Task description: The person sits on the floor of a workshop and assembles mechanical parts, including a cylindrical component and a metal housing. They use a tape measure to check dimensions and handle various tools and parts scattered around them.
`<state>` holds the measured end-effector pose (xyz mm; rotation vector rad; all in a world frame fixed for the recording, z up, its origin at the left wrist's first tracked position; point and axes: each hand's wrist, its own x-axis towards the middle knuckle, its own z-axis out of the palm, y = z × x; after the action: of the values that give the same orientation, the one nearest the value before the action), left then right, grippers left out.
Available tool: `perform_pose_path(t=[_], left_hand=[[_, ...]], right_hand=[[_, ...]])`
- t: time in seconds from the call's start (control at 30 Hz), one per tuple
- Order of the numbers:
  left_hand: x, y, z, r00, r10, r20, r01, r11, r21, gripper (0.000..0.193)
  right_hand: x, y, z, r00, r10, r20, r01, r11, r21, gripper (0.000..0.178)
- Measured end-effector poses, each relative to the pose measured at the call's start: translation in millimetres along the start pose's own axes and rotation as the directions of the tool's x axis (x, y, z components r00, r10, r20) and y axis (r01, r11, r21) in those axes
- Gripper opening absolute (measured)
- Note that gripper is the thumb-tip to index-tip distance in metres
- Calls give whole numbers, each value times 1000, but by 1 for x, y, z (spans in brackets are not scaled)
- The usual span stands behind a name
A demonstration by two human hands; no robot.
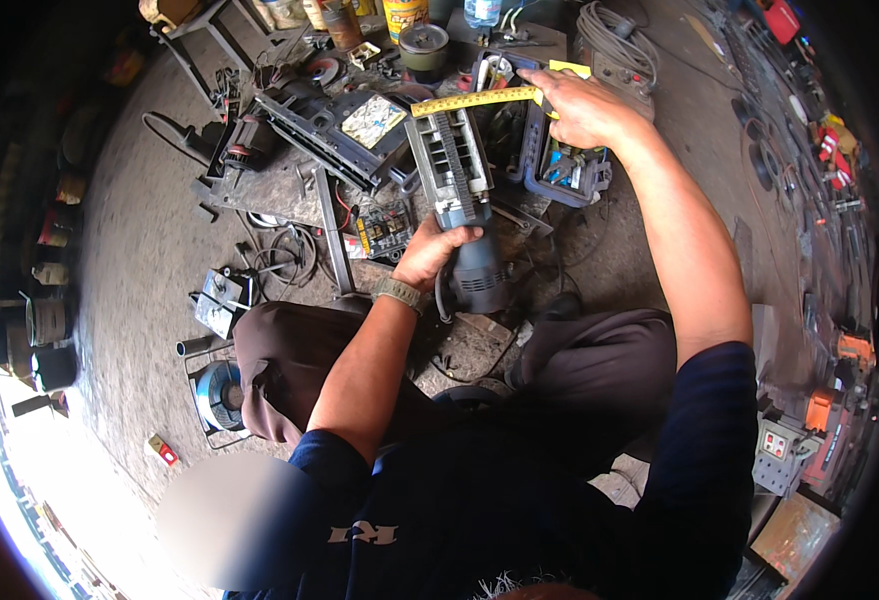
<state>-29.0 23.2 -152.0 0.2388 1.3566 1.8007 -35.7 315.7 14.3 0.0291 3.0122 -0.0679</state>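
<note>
My left hand is closed around a power tool with a blue-grey motor body and a ribbed metal frame. A dark toothed strip runs along that frame, which points away from me. In my right hand is a yellow tape measure, its blade drawn out to the left. The blade lies across the far end of the metal frame, or just above it; I cannot tell if they touch. My fingers partly hide the tape's case.
A low bench with a flat dark machine stands ahead on the left. Beside the power tool sits a blue plastic bin of small parts. An angle grinder, a coiled cable and a wire spool lie around.
</note>
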Motion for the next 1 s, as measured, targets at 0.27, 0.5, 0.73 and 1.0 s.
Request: perform_pose_path(t=[0.27,0.5,0.73,1.0], left_hand=[[2,0,-1,1000,22,-7,-22,999,-35,65],[4,-1,0,1000,21,0,-21,999,-45,65],[2,0,0,1000,20,-8,-20,999,-48,66],[5,-4,-4,1000,26,5,-26,999,-46,63]], right_hand=[[-1,-4,-2,1000,18,11,-18,1000,-10,89],[-1,0,1,1000,-6,-17,5,1000,-27,87],[-3,-5,0,999,-25,-39,24,999,-34,87],[3,3,8,995,-67,-79,63,996,-56,85]])
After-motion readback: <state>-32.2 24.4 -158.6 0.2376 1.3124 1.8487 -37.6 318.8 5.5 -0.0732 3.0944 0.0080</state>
